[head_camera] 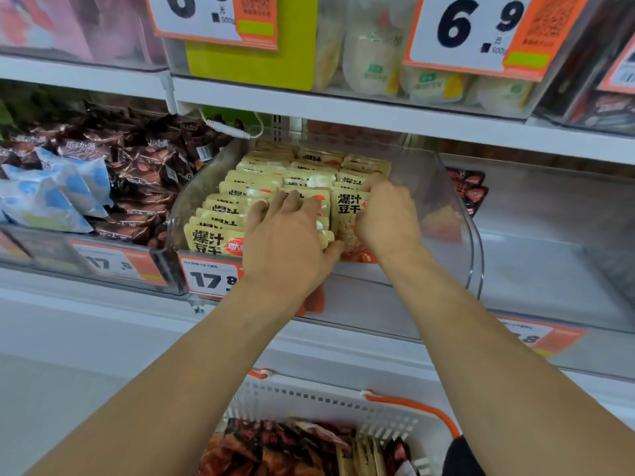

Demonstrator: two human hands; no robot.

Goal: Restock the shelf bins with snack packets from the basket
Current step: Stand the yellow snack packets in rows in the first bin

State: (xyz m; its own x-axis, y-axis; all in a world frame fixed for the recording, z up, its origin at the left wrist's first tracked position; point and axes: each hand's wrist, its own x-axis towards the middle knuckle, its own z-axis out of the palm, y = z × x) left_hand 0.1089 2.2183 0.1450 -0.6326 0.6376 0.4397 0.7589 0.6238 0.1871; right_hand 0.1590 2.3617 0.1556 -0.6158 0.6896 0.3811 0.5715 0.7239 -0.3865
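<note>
Here I see the cream snack packets (240,201) standing upright in rows inside the clear bin (453,214) on the middle shelf, filling its left and middle parts, while the right part of the bin shows bare plastic. My left hand (288,242) lies over the middle row, fingers curled down across the packet tops and thumb tucked against the front packets, so it grips that row. My right hand (388,214) sits just beside it, fingers bent round one upright packet (347,218) with black lettering, holding it by its right edge at the end of the rows. The two hands are nearly touching.

Below my arms, the white basket (309,396) with orange handles holds a heap of red and dark packets (275,448), with a few cream ones standing at its right side.

A price tag (209,278) reading 17.8 is clipped to the bin's front. Left of the bin, another bin holds dark brown packets (144,180) and pale blue packets (55,194). On the shelf above, a large price tag (470,29) reads 6.9 in front of pale pouches (374,56).
</note>
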